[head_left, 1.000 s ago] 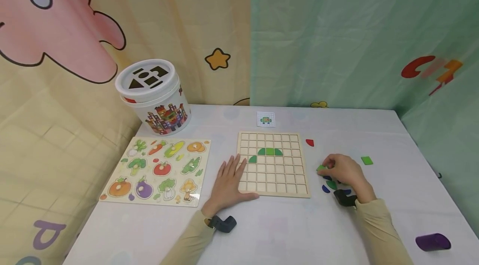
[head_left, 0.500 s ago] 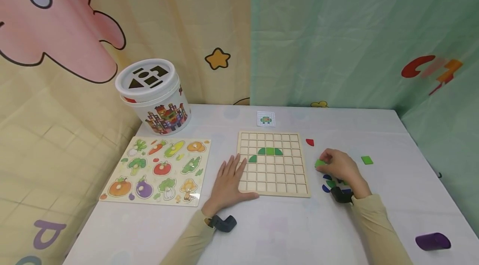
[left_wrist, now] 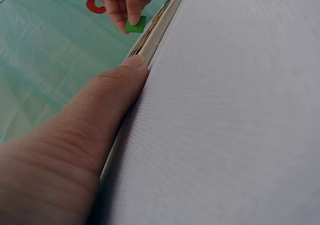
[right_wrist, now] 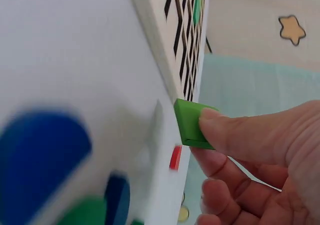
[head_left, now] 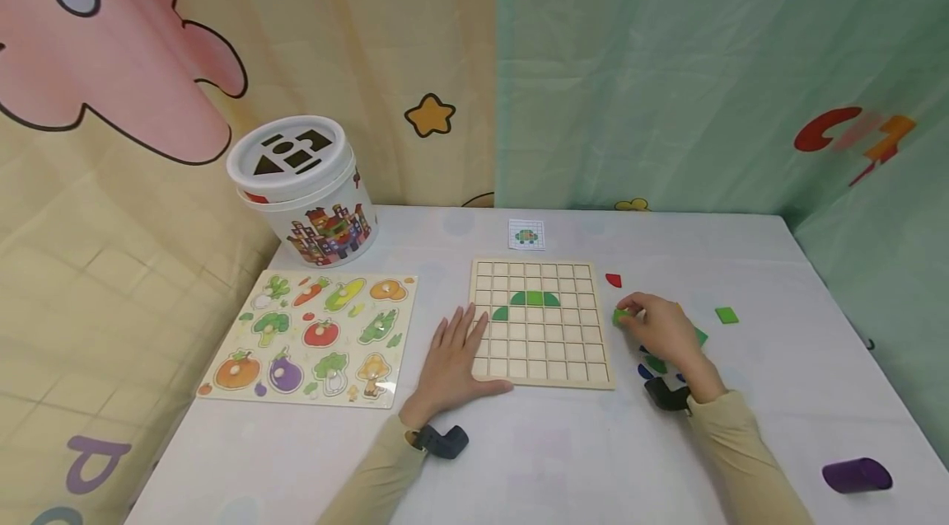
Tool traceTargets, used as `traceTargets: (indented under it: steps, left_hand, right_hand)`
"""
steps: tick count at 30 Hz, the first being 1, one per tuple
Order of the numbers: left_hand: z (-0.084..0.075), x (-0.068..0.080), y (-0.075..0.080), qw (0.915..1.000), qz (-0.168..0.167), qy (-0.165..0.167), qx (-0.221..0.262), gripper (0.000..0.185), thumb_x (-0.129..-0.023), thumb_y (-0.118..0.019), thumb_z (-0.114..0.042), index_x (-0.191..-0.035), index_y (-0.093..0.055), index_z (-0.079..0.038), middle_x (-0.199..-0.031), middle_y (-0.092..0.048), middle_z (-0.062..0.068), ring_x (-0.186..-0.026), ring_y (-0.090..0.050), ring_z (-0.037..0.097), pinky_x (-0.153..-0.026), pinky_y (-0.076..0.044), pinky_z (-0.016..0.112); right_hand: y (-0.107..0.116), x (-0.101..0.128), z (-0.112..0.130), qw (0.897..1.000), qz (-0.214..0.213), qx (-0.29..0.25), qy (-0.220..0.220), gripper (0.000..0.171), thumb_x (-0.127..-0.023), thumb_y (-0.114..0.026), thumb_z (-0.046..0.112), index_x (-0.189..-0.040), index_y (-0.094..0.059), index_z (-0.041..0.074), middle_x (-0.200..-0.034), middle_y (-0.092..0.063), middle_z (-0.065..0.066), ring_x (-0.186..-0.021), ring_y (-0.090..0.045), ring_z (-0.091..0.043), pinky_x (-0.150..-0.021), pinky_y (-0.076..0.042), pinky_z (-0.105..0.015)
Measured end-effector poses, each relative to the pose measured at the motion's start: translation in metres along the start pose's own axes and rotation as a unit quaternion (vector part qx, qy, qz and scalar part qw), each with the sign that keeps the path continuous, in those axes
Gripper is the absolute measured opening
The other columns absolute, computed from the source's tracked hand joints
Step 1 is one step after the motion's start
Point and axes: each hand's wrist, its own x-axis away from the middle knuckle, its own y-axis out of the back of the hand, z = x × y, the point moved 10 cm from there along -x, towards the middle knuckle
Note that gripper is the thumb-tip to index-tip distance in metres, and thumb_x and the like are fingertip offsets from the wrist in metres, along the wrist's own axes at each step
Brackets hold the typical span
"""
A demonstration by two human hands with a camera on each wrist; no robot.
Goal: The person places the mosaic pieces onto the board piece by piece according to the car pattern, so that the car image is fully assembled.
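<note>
Right hand (head_left: 656, 330) pinches 1 green square tile (head_left: 619, 316) just beside the grid board's (head_left: 544, 368) right edge; left hand (head_left: 454, 363) lies flat, fingers straight, on its left edge.

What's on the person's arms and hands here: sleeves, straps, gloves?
Both arms wear long pale beige sleeves to the wrist. The left hand and right hand are bare, no gloves or rings visible. Each wrist carries a small dark grey strapped-on camera unit. No cables show.
</note>
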Motion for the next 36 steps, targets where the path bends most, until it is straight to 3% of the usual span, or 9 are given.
traceTargets:
  steps: [8,16,26,36]
  left_hand:
    - [0.002,-0.001,-0.001,0.9999,0.013,0.009,-0.002,0.112,-0.071,-0.059,-0.076,-0.152,-0.020,-0.009,-0.157,-0.010,0.012,-0.143,-0.003,0.028,-0.114,-0.002,0.042]
    - [0.001,0.000,0.000,1.0000,0.000,0.001,-0.001,0.111,-0.071,-0.059,-0.076,-0.151,-0.022,-0.008,-0.157,-0.013,0.014,-0.143,-0.006,0.030,-0.114,-0.005,0.045]
    - [0.005,0.000,-0.006,0.9998,0.015,0.011,-0.011,0.112,-0.071,-0.054,-0.081,-0.153,-0.017,-0.013,-0.158,-0.007,0.009,-0.143,-0.002,0.026,-0.114,-0.001,0.041]
    - [0.003,0.000,-0.004,0.9998,0.016,0.008,-0.009,0.112,-0.071,-0.054,-0.080,-0.153,-0.017,-0.013,-0.158,-0.007,0.010,-0.143,-0.002,0.026,-0.114,-0.001,0.041]
  right_hand:
    - [-0.025,-0.014,0.044,0.998,0.001,-0.038,0.047,0.011,-0.084,-0.072,0.011,-0.092,-0.066,0.008,-0.079,-0.058,0.001,-0.057,-0.043,-0.015,-0.048,-0.034,-0.029]
    - [-0.055,-0.029,0.092,0.994,0.012,-0.052,0.095,0.013,-0.081,-0.076,0.015,-0.081,-0.063,0.015,-0.075,-0.060,0.006,-0.057,-0.045,-0.012,-0.048,-0.037,-0.027]
    - [-0.075,-0.044,0.117,0.993,0.031,-0.052,0.101,0.017,-0.079,-0.079,0.019,-0.077,-0.062,0.017,-0.073,-0.059,0.008,-0.054,-0.044,-0.011,-0.048,-0.036,-0.027]
    - [-0.085,-0.051,0.115,0.993,0.065,-0.051,0.088,0.013,-0.081,-0.077,0.018,-0.078,-0.064,0.017,-0.075,-0.061,0.007,-0.061,-0.050,-0.011,-0.057,-0.043,-0.029]
